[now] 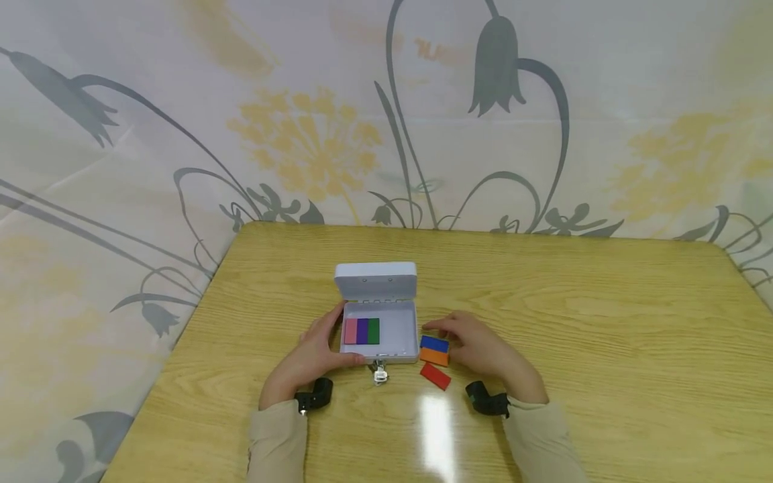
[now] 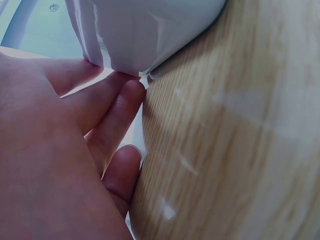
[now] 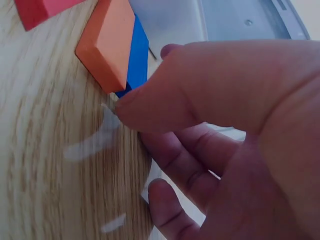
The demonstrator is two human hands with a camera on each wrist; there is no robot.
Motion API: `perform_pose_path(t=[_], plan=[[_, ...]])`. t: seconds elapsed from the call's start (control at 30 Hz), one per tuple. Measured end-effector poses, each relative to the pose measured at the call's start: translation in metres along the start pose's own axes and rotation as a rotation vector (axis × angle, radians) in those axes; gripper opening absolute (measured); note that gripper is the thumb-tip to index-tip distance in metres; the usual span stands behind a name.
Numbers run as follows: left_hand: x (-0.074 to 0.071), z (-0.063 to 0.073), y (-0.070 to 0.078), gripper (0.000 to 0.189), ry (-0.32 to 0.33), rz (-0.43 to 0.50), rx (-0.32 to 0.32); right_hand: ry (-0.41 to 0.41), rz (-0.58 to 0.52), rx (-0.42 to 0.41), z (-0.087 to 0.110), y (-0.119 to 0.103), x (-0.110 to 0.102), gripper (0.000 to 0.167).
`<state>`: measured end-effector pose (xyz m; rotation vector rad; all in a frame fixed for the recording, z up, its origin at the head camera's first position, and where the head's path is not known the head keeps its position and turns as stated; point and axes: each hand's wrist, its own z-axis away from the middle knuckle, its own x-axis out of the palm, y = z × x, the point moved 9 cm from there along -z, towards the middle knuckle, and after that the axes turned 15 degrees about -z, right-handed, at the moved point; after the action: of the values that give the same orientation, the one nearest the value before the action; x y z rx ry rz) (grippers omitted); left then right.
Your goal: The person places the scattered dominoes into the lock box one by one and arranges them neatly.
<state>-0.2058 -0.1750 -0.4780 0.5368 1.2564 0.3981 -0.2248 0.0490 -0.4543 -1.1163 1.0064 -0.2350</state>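
A small white metal cash box (image 1: pixel 397 335) stands on the table with its lid (image 1: pixel 376 282) up. Inside, along the left, a pink block (image 1: pixel 350 331), a purple block (image 1: pixel 362 331) and a green block (image 1: pixel 374 331) lie side by side. My left hand (image 1: pixel 314 352) holds the box's left end, thumb along the front wall and fingers against the side. Right of the box, a blue block (image 1: pixel 435 344) lies against an orange block (image 1: pixel 434 356). My right hand (image 1: pixel 480 345) reaches around the blue block, thumb tip at its right end, index finger behind it.
A red block (image 1: pixel 435 376) lies at an angle in front of the orange one. Keys (image 1: pixel 380 373) hang at the box's front lock. Behind the wooden table (image 1: pixel 604 322) is a flower-patterned wall covering (image 1: pixel 423 134).
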Motion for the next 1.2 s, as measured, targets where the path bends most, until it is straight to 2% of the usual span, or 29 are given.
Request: perform_pose_path(t=[0.63, 0.93, 1.2], plan=[[-0.0030, -0.0009, 0.0046, 0.108, -0.010, -0.016, 0.015, -0.027, 0.074, -0.002, -0.0013, -0.0008, 0.0055, 0.052], [-0.0019, -0.0010, 0.0043, 0.107, -0.012, -0.005, 0.012, -0.020, 0.037, 0.032, -0.0006, 0.0016, 0.0034, 0.044], [-0.0017, -0.0013, 0.0028, 0.108, -0.009, 0.001, 0.008, -0.045, 0.006, 0.045, -0.0013, 0.0032, 0.0040, 0.050]])
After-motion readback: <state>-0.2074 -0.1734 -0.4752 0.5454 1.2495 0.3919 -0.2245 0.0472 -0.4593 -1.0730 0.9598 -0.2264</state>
